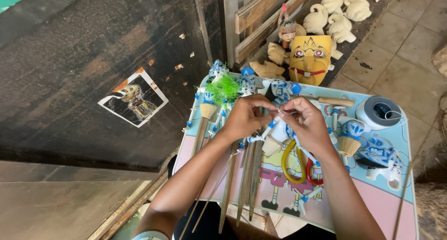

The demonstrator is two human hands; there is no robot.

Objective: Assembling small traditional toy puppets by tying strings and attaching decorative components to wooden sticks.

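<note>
My left hand [247,116] and my right hand [307,123] meet over a small table, both pinching a blue-and-white wooden rod puppet [275,130] at its upper part. A thin white thread seems to run between my fingertips. The puppet's arm [258,136] sticks out to the left below my left hand. Its wooden rod [247,184] points down toward me. Scissors with yellow and red handles [293,163] lie under my right wrist.
The pastel cartoon-print table [372,207] holds more blue-and-white puppets [207,105], a green tuft [224,87], a spool of thread [378,112], a wooden-handled tool [333,101]. Behind stand a yellow mask [309,59], unpainted carved figures [340,16]. A dark wooden wall [93,58] is left.
</note>
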